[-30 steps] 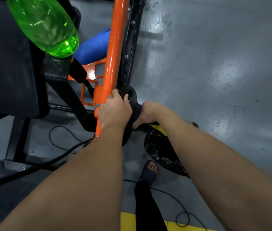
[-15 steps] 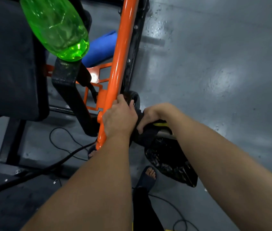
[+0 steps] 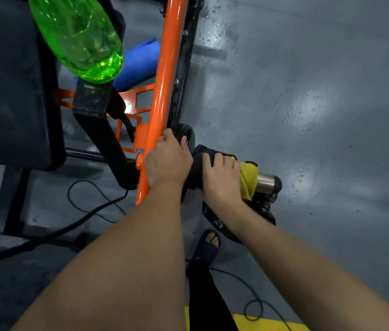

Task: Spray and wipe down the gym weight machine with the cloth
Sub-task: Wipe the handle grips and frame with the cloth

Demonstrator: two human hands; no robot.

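- Left hand [image 3: 168,163]: gripping the lower end of the machine's orange frame tube [image 3: 168,68], fingers curling round it, pressed together.
- Right hand [image 3: 222,180]: wrapping the cloth [image 3: 248,177] round the steel plate peg [image 3: 266,183], fingers lying close together over the top; thumb hidden.
- Cloth: yellow and dark, covering the inner part of the peg, with the bare steel tip sticking out past it.
- Green spray bottle [image 3: 78,37]: sitting at upper left, above the black frame, beside the black pad [image 3: 9,91].
- Blue roller pad [image 3: 138,65]: lying behind the tube.
- Black cable [image 3: 69,225]: trailing across the grey floor [image 3: 308,91].
- Sandalled foot [image 3: 209,244]: standing below the peg.
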